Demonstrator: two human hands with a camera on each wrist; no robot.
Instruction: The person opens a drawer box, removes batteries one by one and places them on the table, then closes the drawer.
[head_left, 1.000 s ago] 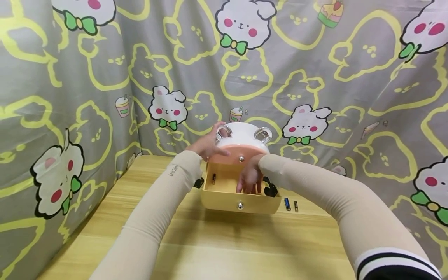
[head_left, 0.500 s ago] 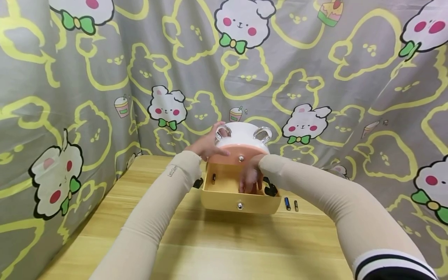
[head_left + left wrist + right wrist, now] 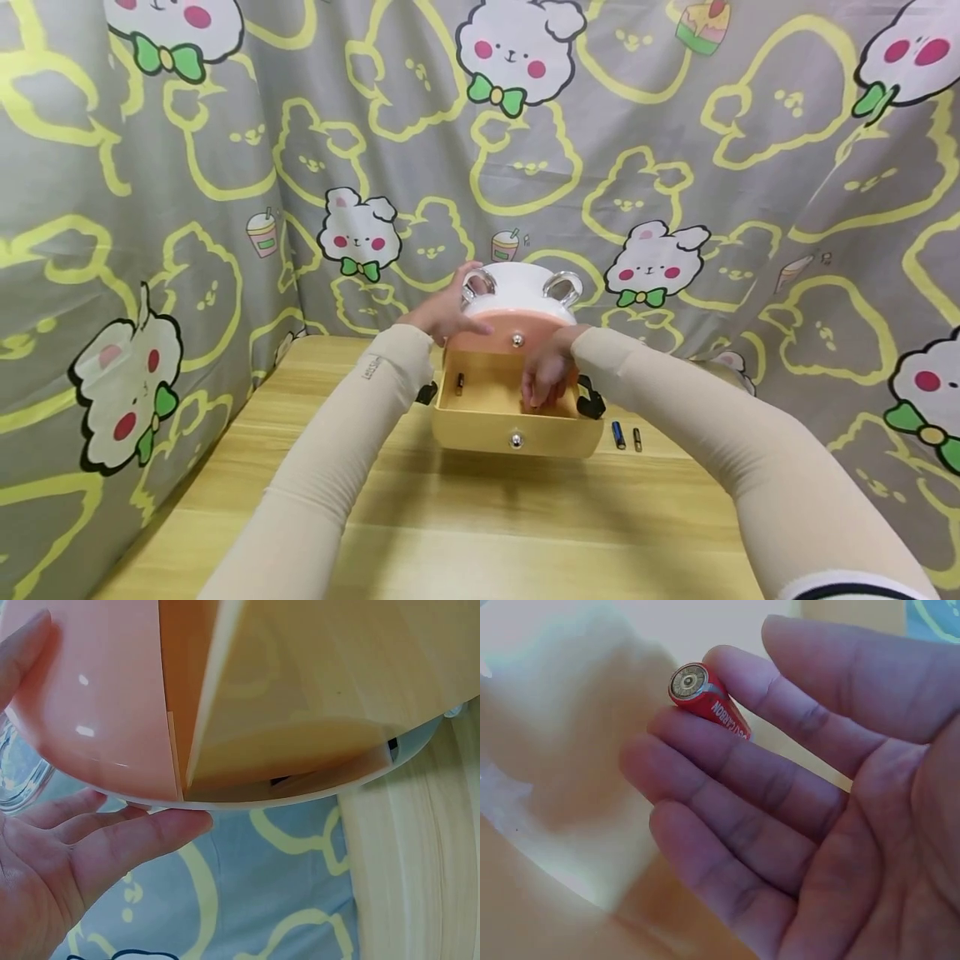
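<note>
A small toy-like drawer cabinet [image 3: 525, 287] with a white top, clear ears and a pink upper drawer front stands on the wooden table. Its yellow lower drawer [image 3: 480, 432] is pulled out. My left hand [image 3: 442, 312] rests on the cabinet's left side, thumb on the pink front and straight fingers along the side. Inside the yellow drawer, toward its right, is my right hand [image 3: 551, 375]. In the right wrist view a red battery [image 3: 718, 705] sits by the index and middle fingertips, its far end hidden behind the middle finger; the thumb is apart from it.
A dark battery [image 3: 461, 383] lies in the drawer's left part. On the table [image 3: 480, 517], right of the drawer, a blue battery [image 3: 618, 434] and a thinner dark battery [image 3: 637, 439] lie side by side. A patterned grey curtain [image 3: 420, 150] hangs behind and at both sides.
My right hand has shifted slightly right within the drawer, and its fingers have drawn closer together. The left hand keeps its place on the cabinet.
</note>
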